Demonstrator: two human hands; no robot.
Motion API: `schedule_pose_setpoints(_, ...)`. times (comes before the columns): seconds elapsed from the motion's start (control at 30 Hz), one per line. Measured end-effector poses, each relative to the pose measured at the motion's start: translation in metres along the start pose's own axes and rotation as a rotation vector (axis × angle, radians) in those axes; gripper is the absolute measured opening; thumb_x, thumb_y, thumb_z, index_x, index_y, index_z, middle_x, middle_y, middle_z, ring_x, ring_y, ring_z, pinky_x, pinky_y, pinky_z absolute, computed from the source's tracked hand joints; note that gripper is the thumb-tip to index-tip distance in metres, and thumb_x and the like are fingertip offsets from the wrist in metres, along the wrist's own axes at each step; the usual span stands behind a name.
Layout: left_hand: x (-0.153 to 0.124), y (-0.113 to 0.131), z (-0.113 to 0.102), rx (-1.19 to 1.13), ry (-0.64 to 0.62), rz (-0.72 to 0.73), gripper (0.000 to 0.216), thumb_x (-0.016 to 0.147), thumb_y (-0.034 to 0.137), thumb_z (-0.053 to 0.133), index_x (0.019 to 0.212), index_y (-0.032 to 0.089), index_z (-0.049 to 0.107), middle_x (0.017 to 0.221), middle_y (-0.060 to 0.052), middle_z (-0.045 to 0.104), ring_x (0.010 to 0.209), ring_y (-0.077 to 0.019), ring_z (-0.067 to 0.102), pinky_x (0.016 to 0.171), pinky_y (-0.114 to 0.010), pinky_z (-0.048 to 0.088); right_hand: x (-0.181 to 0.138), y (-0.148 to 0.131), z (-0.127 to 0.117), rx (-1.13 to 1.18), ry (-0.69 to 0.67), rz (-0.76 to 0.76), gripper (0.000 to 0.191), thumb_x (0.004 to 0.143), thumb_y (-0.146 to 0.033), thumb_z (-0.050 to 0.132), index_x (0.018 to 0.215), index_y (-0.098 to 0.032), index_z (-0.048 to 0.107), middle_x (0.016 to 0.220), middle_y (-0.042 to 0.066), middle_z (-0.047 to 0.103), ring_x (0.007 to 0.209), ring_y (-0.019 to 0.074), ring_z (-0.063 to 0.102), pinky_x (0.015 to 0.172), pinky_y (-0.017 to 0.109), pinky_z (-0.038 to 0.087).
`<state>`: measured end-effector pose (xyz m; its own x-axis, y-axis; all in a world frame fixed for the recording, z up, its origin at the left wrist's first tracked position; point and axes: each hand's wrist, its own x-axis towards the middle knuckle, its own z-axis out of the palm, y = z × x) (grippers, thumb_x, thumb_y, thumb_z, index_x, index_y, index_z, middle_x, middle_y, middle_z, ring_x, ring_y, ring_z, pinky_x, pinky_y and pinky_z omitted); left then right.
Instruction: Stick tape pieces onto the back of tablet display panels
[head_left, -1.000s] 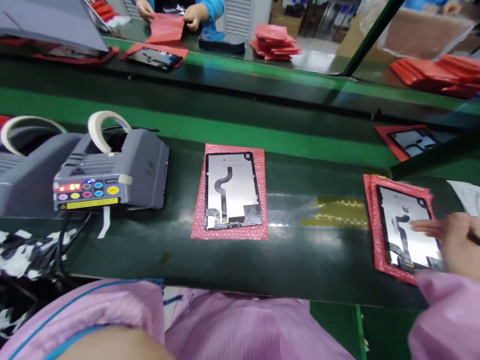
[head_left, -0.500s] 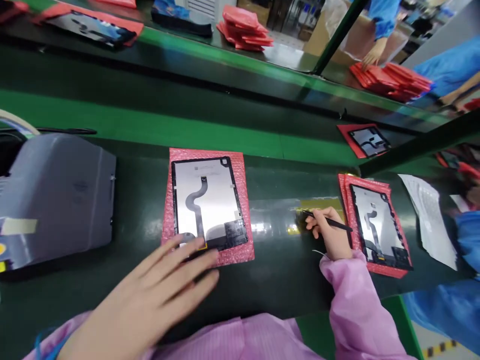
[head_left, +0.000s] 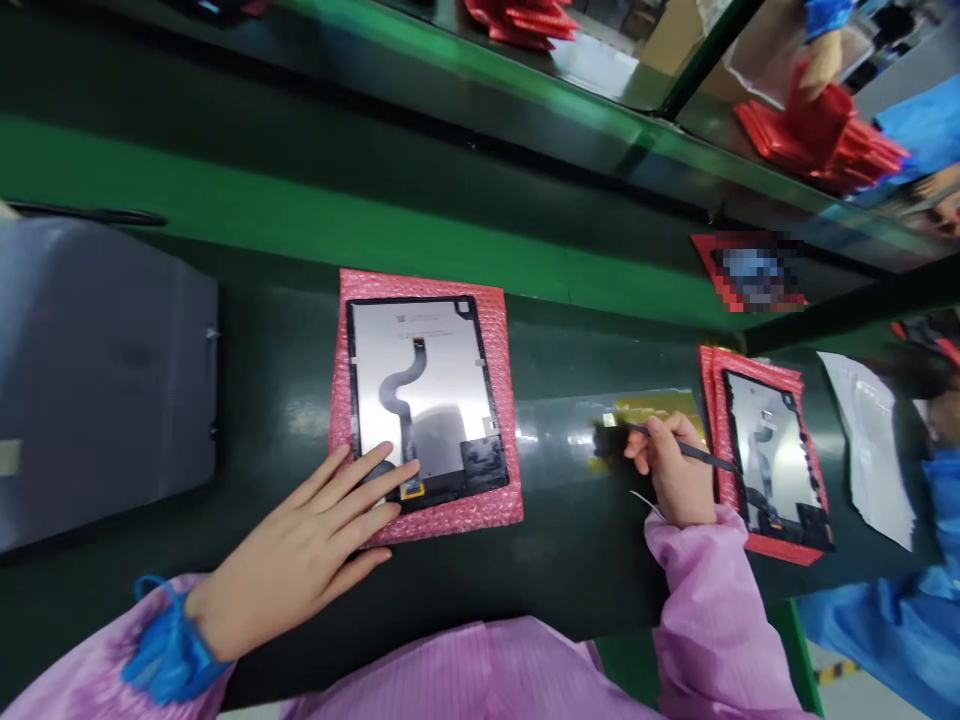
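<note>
My left hand (head_left: 315, 535) lies with fingers spread over the lower left corner of a tablet screen panel (head_left: 450, 420), close to the foot of its curved grey flex cable (head_left: 394, 390). Silver side up, the panel rests on a pink bubble-wrap bag (head_left: 512, 440). My right hand (head_left: 675, 470) grips slim black tweezers (head_left: 694, 452), tips pointing left. Those tips are over a clear sheet with yellow film pieces (head_left: 652, 405), beside a small pale piece (head_left: 608, 420). A dark blur covers the area just below the tips.
A second screen panel (head_left: 772, 450) on pink bags stands right of my right hand. Beyond it is a white sheet (head_left: 874, 450). A grey machine (head_left: 105, 370) fills the left side. Across the raised shelf, a co-worker's hand (head_left: 823, 65) handles red bags (head_left: 832, 135).
The view has shifted, showing less of the far shelf. My left hand has settled lower on the panel's corner. My right hand stays over the film sheet with the tweezers. The co-worker has lifted a red bag.
</note>
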<state>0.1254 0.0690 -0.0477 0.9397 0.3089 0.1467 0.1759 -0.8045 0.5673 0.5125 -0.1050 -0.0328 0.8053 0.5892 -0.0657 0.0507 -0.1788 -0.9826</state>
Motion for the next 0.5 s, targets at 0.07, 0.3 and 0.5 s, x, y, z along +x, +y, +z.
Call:
schedule_pose_setpoints(0.07,-0.005,0.011,-0.002,-0.089,-0.022,-0.073,0.031,0.100,0.032,0.063,0.130,0.025,0.069,0.157,-0.007,0.057,0.156,-0.0318,0.037,0.130,-0.057,0.027,-0.014,-0.003,0.006,0.049,-0.022,0.016,0.053,0.071,-0.057,0.088,0.066,-0.023,0.048,0.054,-0.003,0.064,0.040,0.0094,0.052,0.035,0.019,0.034)
schedule_pose_setpoints(0.3,-0.072,0.036,-0.022,-0.778,0.238,-0.429,0.049,0.100,0.056,0.062,0.134,0.022,0.068,0.130,-0.015,0.075,0.139,-0.0305,0.060,0.120,-0.051,0.045,-0.054,-0.001,0.028,0.092,-0.197,0.145,0.041,0.074,-0.052,0.085,0.061,-0.029,0.053,0.053,0.002,0.058,0.041,0.0157,0.047,0.033,0.030,0.032)
schedule_pose_setpoints(0.5,-0.118,0.032,-0.048,-1.286,0.603,-0.477,0.083,0.093,0.087,0.032,0.116,0.021,0.076,0.099,-0.007,0.084,0.100,-0.0309,0.080,0.098,-0.047,0.060,-0.076,-0.012,0.056,0.102,-0.270,0.119,0.048,0.076,-0.054,0.085,0.063,-0.024,0.050,0.056,0.000,0.061,0.046,0.0125,0.051,0.040,0.024,0.041)
